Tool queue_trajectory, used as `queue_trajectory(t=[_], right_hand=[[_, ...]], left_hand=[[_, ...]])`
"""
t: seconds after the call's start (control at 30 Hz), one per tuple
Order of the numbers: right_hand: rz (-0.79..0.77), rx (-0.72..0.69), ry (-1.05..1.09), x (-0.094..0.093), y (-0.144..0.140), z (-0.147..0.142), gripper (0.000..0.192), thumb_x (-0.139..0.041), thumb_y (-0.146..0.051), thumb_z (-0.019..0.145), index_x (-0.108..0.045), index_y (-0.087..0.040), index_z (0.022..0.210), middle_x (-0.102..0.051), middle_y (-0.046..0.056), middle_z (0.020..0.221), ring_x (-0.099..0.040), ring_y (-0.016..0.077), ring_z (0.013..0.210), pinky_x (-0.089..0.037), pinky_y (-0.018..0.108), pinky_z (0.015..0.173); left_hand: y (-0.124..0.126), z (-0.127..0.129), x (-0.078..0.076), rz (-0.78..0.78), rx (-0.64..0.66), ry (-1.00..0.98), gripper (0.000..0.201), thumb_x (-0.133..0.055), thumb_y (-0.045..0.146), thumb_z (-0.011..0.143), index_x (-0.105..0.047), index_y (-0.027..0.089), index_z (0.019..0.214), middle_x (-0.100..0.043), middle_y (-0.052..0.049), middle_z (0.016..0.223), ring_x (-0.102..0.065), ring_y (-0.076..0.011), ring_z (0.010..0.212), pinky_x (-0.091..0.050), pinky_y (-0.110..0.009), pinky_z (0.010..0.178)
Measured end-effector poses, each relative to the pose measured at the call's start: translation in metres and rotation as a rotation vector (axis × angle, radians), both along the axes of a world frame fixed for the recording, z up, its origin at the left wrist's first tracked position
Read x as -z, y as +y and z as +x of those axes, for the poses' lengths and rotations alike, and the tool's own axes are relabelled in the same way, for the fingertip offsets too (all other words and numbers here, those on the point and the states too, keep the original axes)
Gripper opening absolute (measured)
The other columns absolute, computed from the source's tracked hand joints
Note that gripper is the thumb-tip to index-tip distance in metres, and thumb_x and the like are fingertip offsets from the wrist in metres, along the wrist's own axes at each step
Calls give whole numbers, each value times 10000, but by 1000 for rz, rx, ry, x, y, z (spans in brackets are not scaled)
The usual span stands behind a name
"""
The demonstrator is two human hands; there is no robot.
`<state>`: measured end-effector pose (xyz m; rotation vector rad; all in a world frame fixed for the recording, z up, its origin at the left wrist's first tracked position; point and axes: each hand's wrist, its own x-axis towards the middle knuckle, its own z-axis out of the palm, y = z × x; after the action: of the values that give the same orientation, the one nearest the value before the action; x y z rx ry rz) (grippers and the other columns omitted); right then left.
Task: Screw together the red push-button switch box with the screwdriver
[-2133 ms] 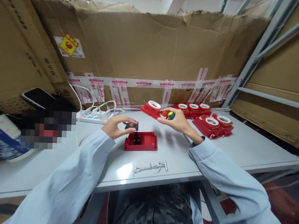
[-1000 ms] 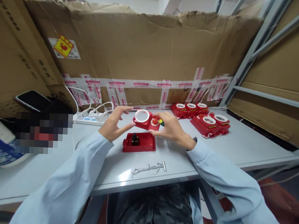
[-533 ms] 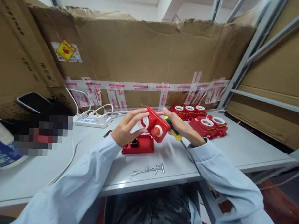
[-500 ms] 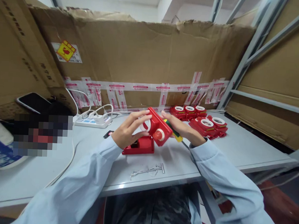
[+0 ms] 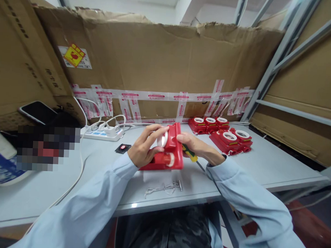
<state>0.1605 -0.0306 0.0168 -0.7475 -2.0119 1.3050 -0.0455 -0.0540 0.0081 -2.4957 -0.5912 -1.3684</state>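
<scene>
My left hand [image 5: 144, 146] is closed around the left side of a red housing cover [image 5: 178, 148], its fingers by the white ring [image 5: 164, 139]. The cover is tilted up on edge above a red base [image 5: 159, 167] on the table; whether they touch cannot be made out. In my right hand [image 5: 193, 142] is a screwdriver [image 5: 191, 153] with a green and yellow handle, its shaft pointing back toward me. The right thumb also presses on the cover's right edge. Several metal screws and a thin rod [image 5: 165, 187] lie near the table's front edge.
Several finished-looking red housings [image 5: 229, 139] with white rings stand at the back right. A small black square part [image 5: 123, 148] lies left of my left hand. Behind it is a white power strip [image 5: 103, 134] with cables. A cardboard wall [image 5: 157, 61] closes off the back.
The red cover has turned and come down toward the base, its white ring now facing left. Both hands moved with it. The black square part is now uncovered.
</scene>
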Motion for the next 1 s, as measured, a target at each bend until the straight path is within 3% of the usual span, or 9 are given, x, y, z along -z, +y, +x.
queue_trajectory(t=[0.13,0.27,0.37,0.43,0.53,0.6,0.77,0.9,1.0], right_hand=[[694,258,-15,0,-6,-7,560,-727,-350,656,-478,-199,1135,-597,66,1054,-591,179,850,-529,293,652],[1153,339,-217,9,-3,-12,549,-613,-167,745,-431,-259,1255,-449,101,1340,-504,248,1143,-546,354,741],[1158,309,-169,10,-2,-12,588,-653,-228,731,-407,-232,1266,-498,112,1288,-511,242,1155,-547,361,788],[1088,331,-88,9,-2,-11,631,-691,-298,701,-404,-208,1255,-549,111,1222,-538,240,1123,-533,369,831],[961,403,-43,5,-3,-10,666,-720,-355,659,-420,-186,1229,-593,113,1156,-604,233,975,-532,379,793],[886,426,-37,4,-3,-9,685,-737,-383,630,-435,-175,1209,-606,117,1137,-620,225,895,-529,384,767],[800,336,-12,5,-2,-7,701,-755,-408,607,-442,-177,1190,-625,93,1091,-617,212,912,-514,368,796],[854,336,-27,7,1,-6,712,-750,-416,607,-438,-183,1204,-619,94,1098,-617,215,898,-520,374,779],[984,285,-35,9,2,-7,673,-726,-356,646,-437,-191,1231,-601,104,1155,-599,227,997,-513,380,824]], left_hand=[[6,4,2,-360,-35,-216,463,-326,489,941,-484,143,1207,-566,-102,1019,-553,-197,903,-463,-335,805],[17,1,8,-868,-52,-397,474,-282,607,902,-474,184,992,-538,7,672,-502,-138,559,-431,-273,560],[20,-5,12,-951,-57,-417,521,-193,628,902,-468,196,1000,-541,8,626,-494,-147,533,-407,-272,521],[17,-8,11,-777,-15,-399,456,-303,581,906,-451,204,1116,-612,-60,890,-576,-181,773,-461,-302,655],[7,-10,6,-621,194,-311,463,-578,392,836,-400,268,1244,-388,-97,1374,-425,-251,1225,-443,-368,903],[3,-10,3,-645,304,-253,472,-624,270,804,-434,284,1236,-323,-89,1434,-350,-274,1299,-437,-370,927],[8,-15,1,-708,329,-248,481,-650,204,773,-496,252,1226,-452,-111,1305,-516,-225,1071,-450,-239,662],[12,-16,2,-881,273,-299,514,-637,316,796,-455,218,1267,-574,-75,1079,-567,-147,800,-445,-249,650],[12,-14,5,-906,116,-327,313,-522,440,853,-590,156,965,-580,-8,721,-529,-134,640,-425,-259,611]])
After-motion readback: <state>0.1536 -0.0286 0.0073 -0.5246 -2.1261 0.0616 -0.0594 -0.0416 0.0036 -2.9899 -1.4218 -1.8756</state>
